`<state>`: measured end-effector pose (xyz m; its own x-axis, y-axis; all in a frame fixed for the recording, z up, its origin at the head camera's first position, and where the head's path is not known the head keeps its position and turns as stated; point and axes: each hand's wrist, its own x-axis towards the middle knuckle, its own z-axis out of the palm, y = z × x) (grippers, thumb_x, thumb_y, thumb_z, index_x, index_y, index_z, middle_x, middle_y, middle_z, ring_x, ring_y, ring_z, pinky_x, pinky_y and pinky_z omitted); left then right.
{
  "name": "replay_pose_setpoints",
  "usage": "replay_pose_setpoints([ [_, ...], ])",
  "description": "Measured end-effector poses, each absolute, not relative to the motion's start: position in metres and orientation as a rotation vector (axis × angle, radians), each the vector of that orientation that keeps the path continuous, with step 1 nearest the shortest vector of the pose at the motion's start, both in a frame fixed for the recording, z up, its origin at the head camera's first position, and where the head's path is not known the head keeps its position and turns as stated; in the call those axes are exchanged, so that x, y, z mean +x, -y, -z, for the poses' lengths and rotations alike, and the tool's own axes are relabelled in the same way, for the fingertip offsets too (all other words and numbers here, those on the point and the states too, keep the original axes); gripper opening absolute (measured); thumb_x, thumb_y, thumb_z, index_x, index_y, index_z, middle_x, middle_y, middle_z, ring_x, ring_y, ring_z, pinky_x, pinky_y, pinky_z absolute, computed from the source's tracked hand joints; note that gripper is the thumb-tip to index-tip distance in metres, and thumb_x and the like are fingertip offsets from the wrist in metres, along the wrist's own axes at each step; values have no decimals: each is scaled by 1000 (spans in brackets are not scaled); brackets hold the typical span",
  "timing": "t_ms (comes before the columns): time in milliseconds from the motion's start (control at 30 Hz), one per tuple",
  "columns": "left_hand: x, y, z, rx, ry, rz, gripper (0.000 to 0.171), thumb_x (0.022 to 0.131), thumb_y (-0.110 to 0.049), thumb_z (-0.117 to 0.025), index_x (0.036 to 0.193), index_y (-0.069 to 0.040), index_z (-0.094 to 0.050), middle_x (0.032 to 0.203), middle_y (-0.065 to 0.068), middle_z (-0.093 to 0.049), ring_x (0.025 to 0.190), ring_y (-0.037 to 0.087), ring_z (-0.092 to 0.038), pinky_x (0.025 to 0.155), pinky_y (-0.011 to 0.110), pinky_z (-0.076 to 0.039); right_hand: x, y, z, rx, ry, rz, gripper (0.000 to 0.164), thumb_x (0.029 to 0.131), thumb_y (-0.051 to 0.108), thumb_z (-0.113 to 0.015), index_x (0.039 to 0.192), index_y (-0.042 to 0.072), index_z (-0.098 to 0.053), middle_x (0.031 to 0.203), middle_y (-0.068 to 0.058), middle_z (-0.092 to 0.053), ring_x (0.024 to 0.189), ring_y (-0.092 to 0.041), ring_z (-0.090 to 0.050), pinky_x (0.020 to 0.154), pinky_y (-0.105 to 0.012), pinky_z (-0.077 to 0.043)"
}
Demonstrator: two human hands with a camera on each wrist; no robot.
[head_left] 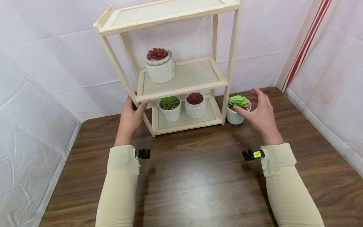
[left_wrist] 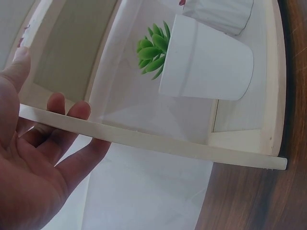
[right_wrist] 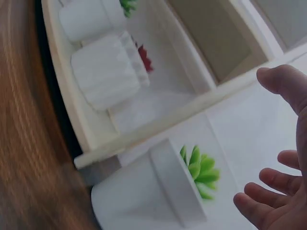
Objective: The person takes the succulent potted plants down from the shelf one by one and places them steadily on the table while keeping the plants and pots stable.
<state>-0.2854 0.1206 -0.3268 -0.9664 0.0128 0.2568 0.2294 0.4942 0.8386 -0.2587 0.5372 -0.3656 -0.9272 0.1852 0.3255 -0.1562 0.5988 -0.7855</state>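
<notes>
A pale wooden shelf rack with three levels stands on the table. My left hand grips its left front post near the middle level, thumb in front; the left wrist view shows fingers curled around the post. To the right of the rack, a green succulent in a smooth white pot stands on the tabletop. Over and beside that pot is my right hand, fingers spread and holding nothing. In the right wrist view the thumb and fingers are apart from the pot.
A red succulent in a ribbed white pot with twine sits on the middle level. On the bottom level are a green succulent pot and a red succulent pot. White sheeting hangs behind the brown wooden table.
</notes>
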Motion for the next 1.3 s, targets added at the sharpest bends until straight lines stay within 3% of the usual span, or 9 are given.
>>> replay_pose_setpoints([
  [400,-286,-119,325,-187,2514,1501,75,90,-60,-54,152,-25,-29,122,15,-58,104,27,-59,90,45,-50,-249,-510,340,75,2394,-1356,90,78,38,-80,151,21,-31,145,-9,-43,130,-29,-48,108,-43,-41],
  [1300,-285,-119,324,-198,2521,1477,78,91,-59,-53,153,-21,-27,133,15,-55,112,28,-58,91,47,-50,-247,-483,311,199,2357,-1324,82,80,33,-80,147,14,-38,142,-7,-46,128,-21,-49,106,-37,-44],
])
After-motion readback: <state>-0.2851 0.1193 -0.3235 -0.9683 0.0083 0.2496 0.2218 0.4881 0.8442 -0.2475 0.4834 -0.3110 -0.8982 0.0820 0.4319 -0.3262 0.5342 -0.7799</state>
